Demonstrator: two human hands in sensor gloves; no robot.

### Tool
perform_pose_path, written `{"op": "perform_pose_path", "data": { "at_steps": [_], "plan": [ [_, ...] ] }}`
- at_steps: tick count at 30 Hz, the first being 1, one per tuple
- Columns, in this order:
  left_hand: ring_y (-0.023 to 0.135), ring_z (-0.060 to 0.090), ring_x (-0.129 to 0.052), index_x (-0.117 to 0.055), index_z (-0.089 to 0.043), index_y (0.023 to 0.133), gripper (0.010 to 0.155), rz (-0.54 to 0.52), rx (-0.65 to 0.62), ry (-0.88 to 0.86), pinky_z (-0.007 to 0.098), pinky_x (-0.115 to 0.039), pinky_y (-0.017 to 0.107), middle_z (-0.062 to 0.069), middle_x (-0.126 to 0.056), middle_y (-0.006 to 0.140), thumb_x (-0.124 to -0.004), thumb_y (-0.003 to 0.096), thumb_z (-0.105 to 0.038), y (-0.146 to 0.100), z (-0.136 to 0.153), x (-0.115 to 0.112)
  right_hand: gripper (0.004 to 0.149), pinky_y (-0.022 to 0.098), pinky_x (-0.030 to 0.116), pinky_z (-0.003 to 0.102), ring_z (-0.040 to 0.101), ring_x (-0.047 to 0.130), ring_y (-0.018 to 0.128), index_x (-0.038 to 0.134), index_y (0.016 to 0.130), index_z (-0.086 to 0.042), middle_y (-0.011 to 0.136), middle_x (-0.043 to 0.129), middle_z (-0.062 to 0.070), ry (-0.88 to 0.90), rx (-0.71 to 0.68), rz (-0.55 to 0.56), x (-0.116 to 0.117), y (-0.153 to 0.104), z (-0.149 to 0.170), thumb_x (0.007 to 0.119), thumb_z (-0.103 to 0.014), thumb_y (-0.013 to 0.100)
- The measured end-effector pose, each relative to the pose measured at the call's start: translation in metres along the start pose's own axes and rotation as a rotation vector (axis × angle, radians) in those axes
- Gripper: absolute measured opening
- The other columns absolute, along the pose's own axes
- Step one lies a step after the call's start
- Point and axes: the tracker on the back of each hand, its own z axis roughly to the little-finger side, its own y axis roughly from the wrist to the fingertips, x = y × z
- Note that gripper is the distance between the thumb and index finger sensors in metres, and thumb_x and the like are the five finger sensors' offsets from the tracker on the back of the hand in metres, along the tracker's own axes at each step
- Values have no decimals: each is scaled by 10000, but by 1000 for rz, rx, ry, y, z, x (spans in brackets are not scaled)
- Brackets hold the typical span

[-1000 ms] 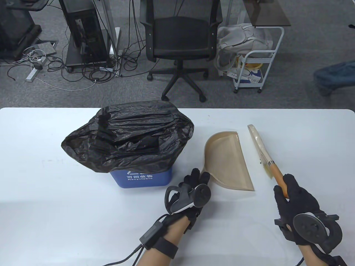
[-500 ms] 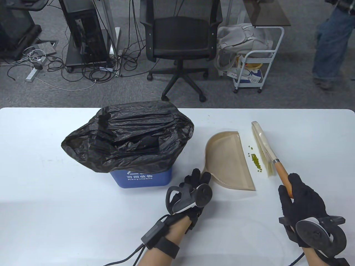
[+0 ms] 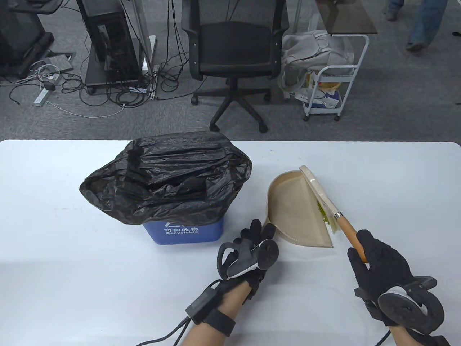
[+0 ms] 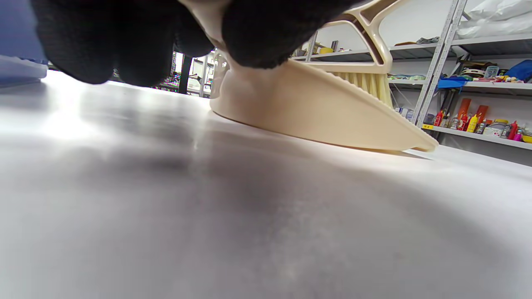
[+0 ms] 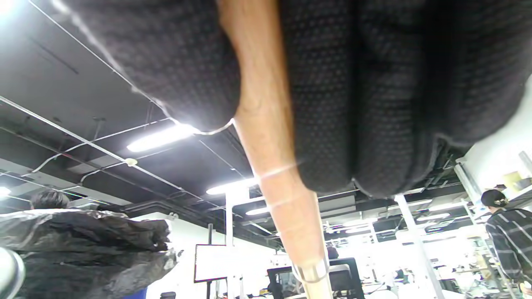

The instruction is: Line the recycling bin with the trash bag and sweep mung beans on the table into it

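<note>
Since half a second ago you have swept the wooden-handled hand brush (image 3: 321,196) leftward, carrying the green mung beans (image 3: 323,212) over the lip of the beige plastic dustpan (image 3: 293,212). Your right hand (image 3: 378,268) is clenched round the brush handle; your left hand (image 3: 252,248) grips the dustpan's handle, pinning it to the white table (image 3: 72,270). The black trash bag (image 3: 165,180) already lines the blue recycling bin (image 3: 183,232). Tipping the beans into it remains.
</note>
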Motion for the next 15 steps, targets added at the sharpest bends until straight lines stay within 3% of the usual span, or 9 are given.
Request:
{"op": "perform_pose_path", "data": {
  "at_steps": [7,12,15],
  "plan": [
    [900,701,-779,-574,-128,1111,646,1,2,3,760,-757,581,354,-577,1142,-785,502,-95,0,-1,0,572,378,896,598,465,1100,495,898,821,92,586,1058,278,6,-5,53,-16,1,9,897,-322,427],
    [903,706,-767,-570,-129,1112,645,3,4,3,764,-751,582,354,-574,1143,-780,503,-92,1,-1,0,571,381,895,600,469,1099,497,898,823,91,588,1057,280,-110,-18,31,-8,1,11,901,-318,424],
    [903,706,-768,-571,-132,1112,645,5,6,4,763,-751,584,352,-574,1144,-781,503,-93,1,-1,0,570,380,897,599,466,1100,497,900,822,87,587,1058,279,-70,-5,-10,-2,1,14,900,-321,424]
  ]
}}
